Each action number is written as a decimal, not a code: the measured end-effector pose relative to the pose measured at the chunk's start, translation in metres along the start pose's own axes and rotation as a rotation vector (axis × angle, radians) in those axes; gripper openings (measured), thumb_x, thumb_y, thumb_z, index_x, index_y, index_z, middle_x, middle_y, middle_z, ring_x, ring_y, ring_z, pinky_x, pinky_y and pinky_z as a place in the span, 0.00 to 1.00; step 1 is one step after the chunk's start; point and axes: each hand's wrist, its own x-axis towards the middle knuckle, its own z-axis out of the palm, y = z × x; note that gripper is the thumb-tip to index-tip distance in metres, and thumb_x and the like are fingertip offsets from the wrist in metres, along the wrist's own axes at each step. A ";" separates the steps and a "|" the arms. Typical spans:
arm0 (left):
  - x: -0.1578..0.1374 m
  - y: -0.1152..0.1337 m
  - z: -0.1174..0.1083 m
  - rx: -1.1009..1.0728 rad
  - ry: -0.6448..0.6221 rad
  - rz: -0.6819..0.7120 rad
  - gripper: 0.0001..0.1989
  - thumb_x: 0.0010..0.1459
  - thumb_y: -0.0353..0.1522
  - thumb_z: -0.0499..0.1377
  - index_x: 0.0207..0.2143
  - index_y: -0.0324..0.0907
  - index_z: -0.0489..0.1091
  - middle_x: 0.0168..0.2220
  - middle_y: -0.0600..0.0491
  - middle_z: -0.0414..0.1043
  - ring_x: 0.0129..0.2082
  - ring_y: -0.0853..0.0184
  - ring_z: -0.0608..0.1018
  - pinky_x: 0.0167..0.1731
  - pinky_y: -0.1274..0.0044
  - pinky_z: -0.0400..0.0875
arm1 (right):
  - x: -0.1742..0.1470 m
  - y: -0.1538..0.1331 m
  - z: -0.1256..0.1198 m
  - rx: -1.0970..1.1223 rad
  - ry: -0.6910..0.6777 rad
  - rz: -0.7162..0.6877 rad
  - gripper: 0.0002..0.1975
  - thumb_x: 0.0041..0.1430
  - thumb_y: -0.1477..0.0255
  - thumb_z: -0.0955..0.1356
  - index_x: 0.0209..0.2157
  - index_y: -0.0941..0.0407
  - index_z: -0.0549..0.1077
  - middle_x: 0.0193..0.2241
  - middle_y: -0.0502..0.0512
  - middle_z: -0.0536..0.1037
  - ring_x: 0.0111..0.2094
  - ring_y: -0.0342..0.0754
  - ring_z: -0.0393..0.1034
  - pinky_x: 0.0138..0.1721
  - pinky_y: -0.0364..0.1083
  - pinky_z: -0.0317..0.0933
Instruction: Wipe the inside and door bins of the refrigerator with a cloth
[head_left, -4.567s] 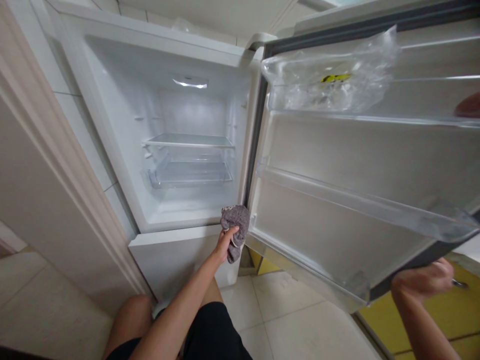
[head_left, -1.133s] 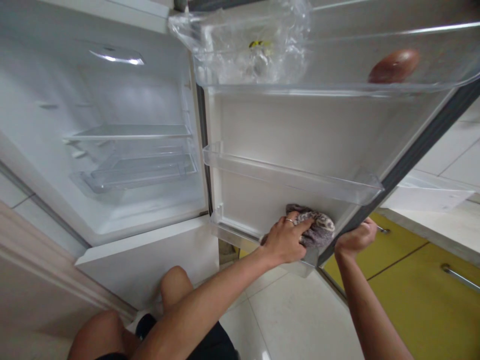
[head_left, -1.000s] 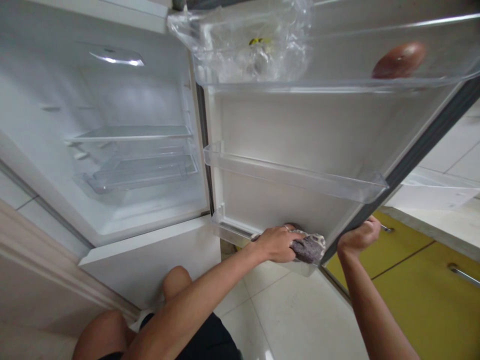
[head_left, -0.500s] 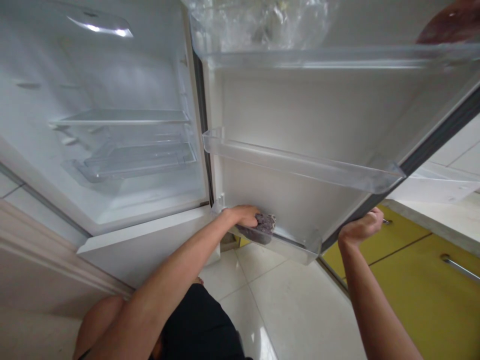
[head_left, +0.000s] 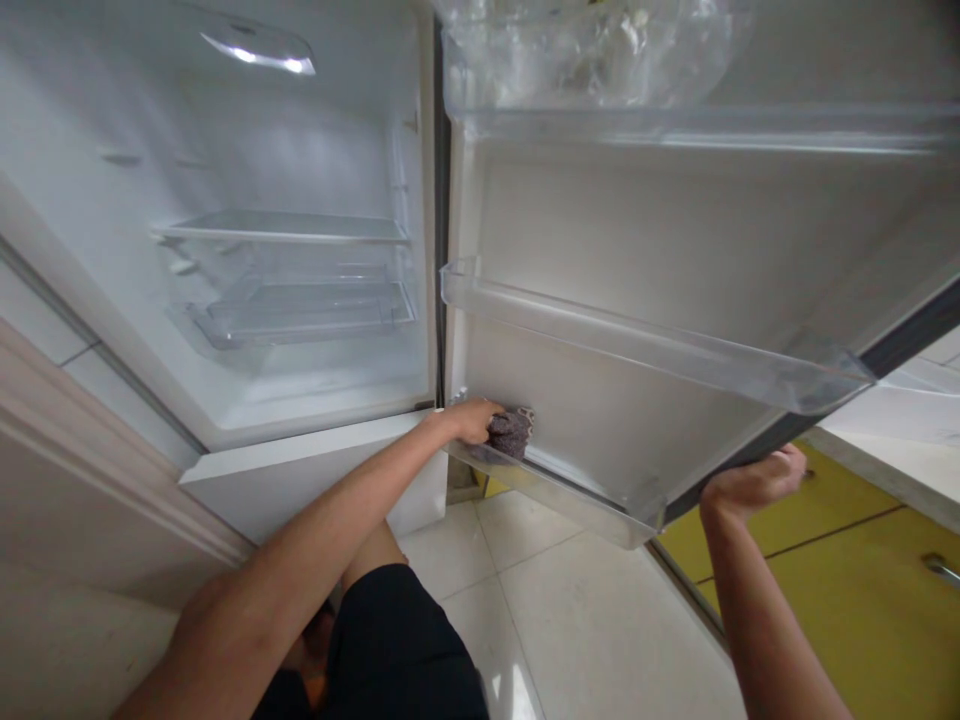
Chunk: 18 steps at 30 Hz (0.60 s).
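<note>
My left hand (head_left: pixel 471 420) grips a grey cloth (head_left: pixel 512 432) and presses it into the left end of the bottom door bin (head_left: pixel 570 490) of an open fridge door (head_left: pixel 675 240). My right hand (head_left: pixel 752 482) holds the lower outer edge of that door, fingers curled around it. The fridge compartment (head_left: pixel 247 200) to the left stands open, holding only a glass shelf (head_left: pixel 285 229) and a clear drawer (head_left: pixel 300 312).
A middle door bin (head_left: pixel 645 345) juts out above the cloth. The top door bin holds a crumpled clear plastic bag (head_left: pixel 592 45). Yellow cabinet fronts (head_left: pixel 862 590) stand at the lower right. A white tiled floor (head_left: pixel 600 640) lies below, and a beige door frame (head_left: pixel 90 440) rises at left.
My left hand has slid the cloth along the bottom door bin from its right end to its left end. My right hand has stayed on the door edge.
</note>
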 end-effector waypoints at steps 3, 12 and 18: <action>0.008 0.012 0.008 -0.060 -0.003 0.053 0.25 0.49 0.26 0.64 0.52 0.43 0.77 0.52 0.47 0.81 0.50 0.59 0.80 0.48 0.76 0.70 | 0.000 0.001 0.001 -0.002 0.010 0.007 0.08 0.58 0.71 0.55 0.26 0.51 0.59 0.28 0.48 0.60 0.34 0.48 0.56 0.44 0.51 0.54; 0.066 0.118 0.066 -0.302 -0.045 0.249 0.25 0.46 0.30 0.70 0.49 0.50 0.78 0.48 0.52 0.82 0.48 0.58 0.81 0.43 0.74 0.71 | -0.001 0.000 -0.003 -0.036 0.007 0.023 0.08 0.58 0.74 0.55 0.26 0.51 0.58 0.27 0.47 0.58 0.33 0.47 0.56 0.45 0.51 0.56; 0.080 0.129 0.085 -0.476 0.024 0.199 0.24 0.42 0.30 0.72 0.45 0.48 0.80 0.42 0.53 0.83 0.43 0.58 0.81 0.39 0.74 0.71 | -0.002 -0.001 -0.004 -0.063 -0.013 0.004 0.07 0.57 0.70 0.55 0.27 0.51 0.59 0.28 0.49 0.61 0.35 0.49 0.59 0.46 0.53 0.59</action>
